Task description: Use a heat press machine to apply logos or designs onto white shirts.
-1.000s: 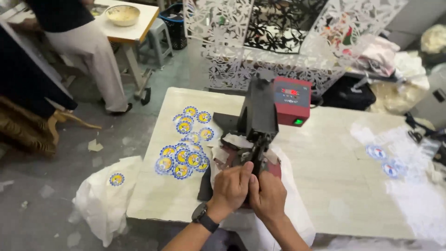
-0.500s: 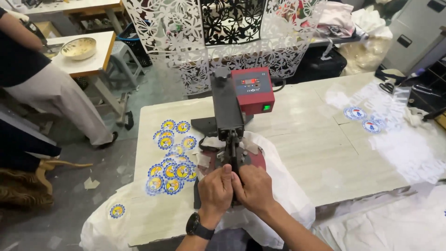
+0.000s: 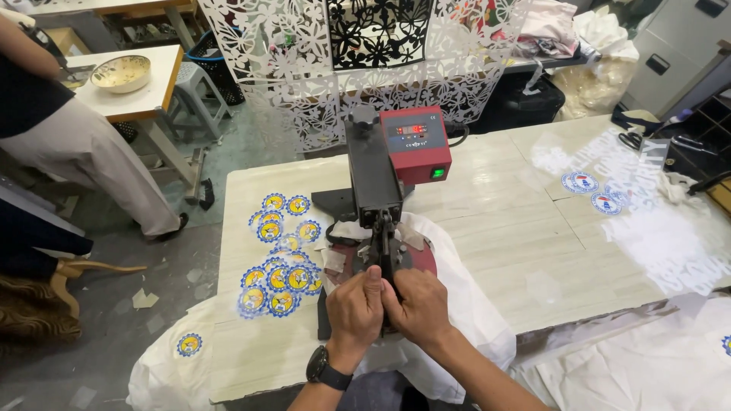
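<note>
A small heat press (image 3: pixel 384 171) with a black arm and a red control box stands on the pale table (image 3: pixel 502 228). Its black lever handle (image 3: pixel 384 255) reaches toward me. My left hand (image 3: pixel 356 308) and my right hand (image 3: pixel 416 304) are both wrapped around the end of that handle, side by side. White fabric (image 3: pixel 464 304) lies draped over the dark red lower plate (image 3: pixel 422 259) beneath the press. A black watch sits on my left wrist.
Several round blue and yellow badge transfers (image 3: pixel 278 262) lie left of the press; more (image 3: pixel 590 186) lie at the right. White garments (image 3: pixel 164 373) hang off the near edge. A person (image 3: pixel 68 144) stands by a small table with a bowl (image 3: pixel 120 74). A white lattice screen (image 3: pixel 365 61) stands behind.
My view has shifted so the press sits more central. Both hands stay on the lever handle, which has come down lower toward the plate.
</note>
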